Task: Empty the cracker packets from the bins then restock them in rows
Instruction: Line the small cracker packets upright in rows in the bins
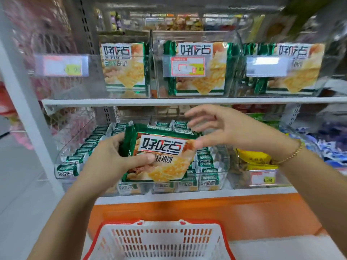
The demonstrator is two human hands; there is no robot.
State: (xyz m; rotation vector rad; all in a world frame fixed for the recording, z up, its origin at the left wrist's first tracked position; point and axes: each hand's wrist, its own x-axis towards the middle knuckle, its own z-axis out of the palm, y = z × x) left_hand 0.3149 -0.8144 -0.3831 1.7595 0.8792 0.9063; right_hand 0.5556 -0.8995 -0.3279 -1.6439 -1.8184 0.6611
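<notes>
- While your left hand (110, 156) grips the cracker packet (163, 158) by its left end, fingers curled behind and thumb laid across the printed face, your right hand (225, 132) is spread loose with straight fingers and holds nothing.
- Right thumb tip sits at the packet's upper right corner. It is blurred there, so you cannot tell whether it touches.
- Packet is tilted, face toward you, between your two hands.
- Right wrist carries a thin gold bracelet (293, 154).
- Directly under and behind both hands are the clear lower bins (225, 171), filled with shelved packets (82, 152) of the same green-and-white kind. They stand on edge in rows running back from left of your left hand to beneath your right.
- Below your right forearm is a further clear bin of yellow packets (253, 158), with a price label (262, 177) on its front.
- Above both hands runs the upper shelf (187, 101) with the clear upper bins (157, 87). Each shows a packet face-out:
  - left upper packet (124, 66), above your left hand;
  - middle upper packet (199, 68), above the gap between your hands, partly behind a red-bordered price tag (187, 66);
  - right upper packet (294, 68), up and right of your right hand.
- Nearest you, below both forearms, is a red-and-white basket (159, 239), in front of the orange shelf base (187, 209).
</notes>
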